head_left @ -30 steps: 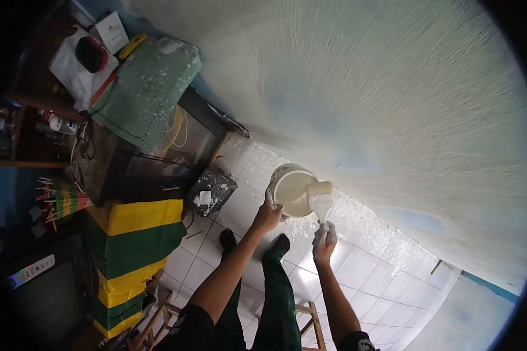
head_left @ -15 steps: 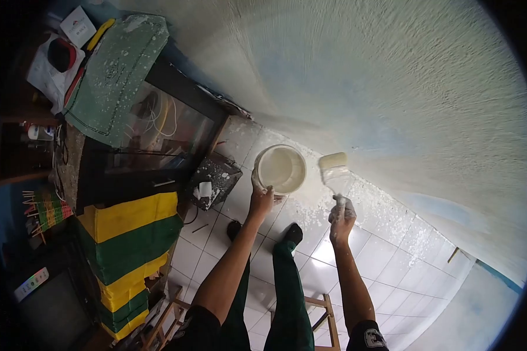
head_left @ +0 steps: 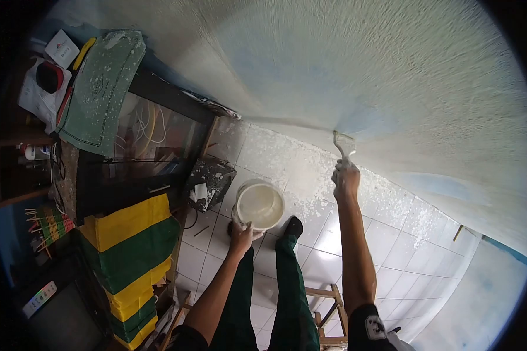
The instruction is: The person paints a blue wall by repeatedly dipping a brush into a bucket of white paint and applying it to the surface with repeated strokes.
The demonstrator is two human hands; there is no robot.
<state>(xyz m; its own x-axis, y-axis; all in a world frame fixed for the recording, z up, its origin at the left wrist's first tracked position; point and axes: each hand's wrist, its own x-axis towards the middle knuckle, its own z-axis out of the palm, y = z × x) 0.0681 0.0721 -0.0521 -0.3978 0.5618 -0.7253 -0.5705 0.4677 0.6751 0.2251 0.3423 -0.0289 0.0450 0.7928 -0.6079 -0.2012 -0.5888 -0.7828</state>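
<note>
1. Low at the person's left side, the left hand [head_left: 242, 236] was closed on the rim of a pale paint pail [head_left: 259, 204], which hung below chest level over the tiled floor [head_left: 386, 245], well apart from the wall [head_left: 392, 76]
2. Further right and higher, the right hand [head_left: 346, 177] gripped the handle of a paintbrush [head_left: 344, 144], whose long axis ran up from the fist
3. Its bristles touched the wall, so the right hand was far nearer the wall than the left
</note>
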